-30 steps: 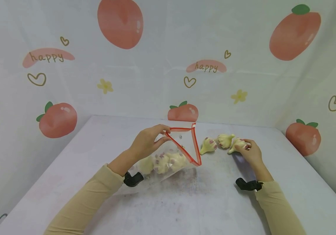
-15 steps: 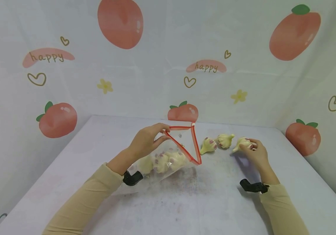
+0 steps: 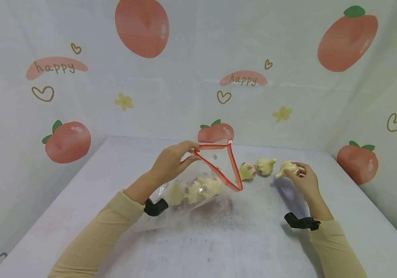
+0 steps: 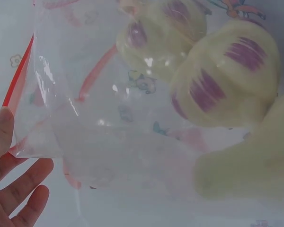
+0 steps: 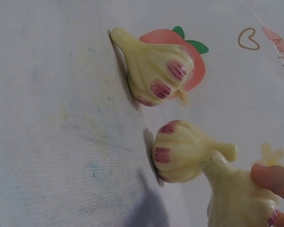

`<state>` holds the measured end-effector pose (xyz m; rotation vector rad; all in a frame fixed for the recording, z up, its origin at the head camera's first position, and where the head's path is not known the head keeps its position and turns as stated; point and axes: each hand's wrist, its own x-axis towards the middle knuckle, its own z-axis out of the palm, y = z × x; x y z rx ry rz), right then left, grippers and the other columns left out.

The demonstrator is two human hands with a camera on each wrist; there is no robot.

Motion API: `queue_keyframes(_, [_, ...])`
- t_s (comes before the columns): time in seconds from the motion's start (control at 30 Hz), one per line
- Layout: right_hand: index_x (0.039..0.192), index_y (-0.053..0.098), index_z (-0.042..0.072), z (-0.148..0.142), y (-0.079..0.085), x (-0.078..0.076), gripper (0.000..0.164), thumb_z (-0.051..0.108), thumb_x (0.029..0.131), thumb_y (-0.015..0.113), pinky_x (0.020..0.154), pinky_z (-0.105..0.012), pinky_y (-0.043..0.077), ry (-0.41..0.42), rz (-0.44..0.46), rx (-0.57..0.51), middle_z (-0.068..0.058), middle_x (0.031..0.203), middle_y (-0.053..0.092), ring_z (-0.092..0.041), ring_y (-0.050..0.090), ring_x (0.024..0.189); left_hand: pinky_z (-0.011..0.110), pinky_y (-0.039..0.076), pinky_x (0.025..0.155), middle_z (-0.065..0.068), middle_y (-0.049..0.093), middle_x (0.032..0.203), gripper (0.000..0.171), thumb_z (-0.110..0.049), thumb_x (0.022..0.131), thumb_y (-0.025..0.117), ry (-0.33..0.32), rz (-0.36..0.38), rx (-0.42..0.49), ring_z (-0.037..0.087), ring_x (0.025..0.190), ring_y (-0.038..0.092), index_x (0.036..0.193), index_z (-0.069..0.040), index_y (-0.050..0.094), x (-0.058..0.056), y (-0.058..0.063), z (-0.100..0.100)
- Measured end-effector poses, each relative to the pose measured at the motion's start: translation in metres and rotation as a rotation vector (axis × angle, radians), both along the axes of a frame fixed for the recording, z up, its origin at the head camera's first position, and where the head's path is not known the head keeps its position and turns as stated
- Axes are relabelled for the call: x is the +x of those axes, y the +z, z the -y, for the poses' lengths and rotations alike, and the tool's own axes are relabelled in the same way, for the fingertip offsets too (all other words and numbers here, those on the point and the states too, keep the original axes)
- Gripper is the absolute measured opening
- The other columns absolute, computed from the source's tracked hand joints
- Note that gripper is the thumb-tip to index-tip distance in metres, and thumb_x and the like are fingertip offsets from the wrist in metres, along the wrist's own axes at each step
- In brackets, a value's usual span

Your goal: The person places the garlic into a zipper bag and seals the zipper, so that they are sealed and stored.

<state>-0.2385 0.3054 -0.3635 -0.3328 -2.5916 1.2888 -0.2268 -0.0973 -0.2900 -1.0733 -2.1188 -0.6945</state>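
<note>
My left hand point(image 3: 170, 161) pinches the red-edged rim of a clear plastic zip bag point(image 3: 235, 166), whose mouth gapes toward the right. Inside the bag lie several pale garlic bulbs point(image 4: 227, 75) with purple patches, seen through the film in the left wrist view. Over at the right, my right hand point(image 3: 307, 183) grips a garlic bulb point(image 3: 288, 168) between thumb and fingers, its stem pointing left, with a shadow on the table below. Two loose bulbs rest near the bag's mouth: one garlic bulb point(image 3: 247, 171) partly behind the rim, another garlic bulb point(image 3: 266, 166) to its right.
Everything is on a pale, lightly stained table point(image 3: 198, 247). A white curtain point(image 3: 177, 77) printed with red fruit, hearts and the word "happy" stands behind and at both sides. Each wrist carries a black camera mount point(image 3: 300, 222).
My right hand, with the garlic bulb, has shifted right, away from the loose bulbs. My left hand has raised the bag's rim slightly, and its mouth now overlaps the nearest loose bulb in view.
</note>
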Motion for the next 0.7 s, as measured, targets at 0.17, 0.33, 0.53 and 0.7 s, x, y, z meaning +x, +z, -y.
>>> queue_keyframes(0.17, [0.138, 0.036, -0.002, 0.001, 0.001, 0.000, 0.064, 0.031, 0.089, 0.059, 0.061, -0.006, 0.038, -0.002, -0.005, -0.006, -0.031, 0.133, 0.045, -0.018, 0.049, 0.098, 0.027, 0.046, 0.060, 0.005, 0.068, 0.092, 0.024, -0.012, 0.081, 0.072, 0.022, -0.001, 0.001, 0.020, 0.082, 0.068, 0.100, -0.005, 0.059, 0.001, 0.006, 0.002])
queue_keyframes(0.33, [0.139, 0.034, -0.003, 0.002, 0.002, 0.001, 0.065, 0.031, 0.090, 0.059, 0.061, -0.005, 0.037, 0.007, -0.006, -0.015, -0.032, 0.134, 0.043, -0.029, 0.049, 0.109, 0.026, 0.044, 0.058, 0.005, 0.068, 0.094, 0.022, -0.011, 0.082, 0.070, 0.032, 0.002, 0.009, 0.020, 0.084, 0.068, 0.100, -0.006, 0.059, 0.001, 0.012, 0.003])
queue_keyframes(0.53, [0.140, 0.032, -0.003, 0.003, 0.004, 0.001, 0.066, 0.032, 0.091, 0.058, 0.061, -0.005, 0.036, 0.020, -0.001, -0.020, -0.033, 0.135, 0.041, -0.034, 0.047, 0.113, 0.026, 0.043, 0.057, 0.007, 0.068, 0.100, 0.020, -0.011, 0.083, 0.070, 0.040, -0.007, 0.026, 0.021, 0.085, 0.068, 0.099, -0.006, 0.059, -0.001, 0.018, 0.007])
queue_keyframes(0.7, [0.140, 0.033, -0.004, 0.003, 0.005, 0.002, 0.066, 0.031, 0.091, 0.058, 0.061, -0.006, 0.036, 0.024, -0.005, -0.015, -0.033, 0.134, 0.042, -0.033, 0.048, 0.112, 0.026, 0.042, 0.057, 0.009, 0.068, 0.103, 0.021, -0.010, 0.083, 0.069, 0.042, -0.007, 0.046, 0.023, 0.087, 0.068, 0.100, -0.005, 0.059, 0.000, 0.025, 0.009])
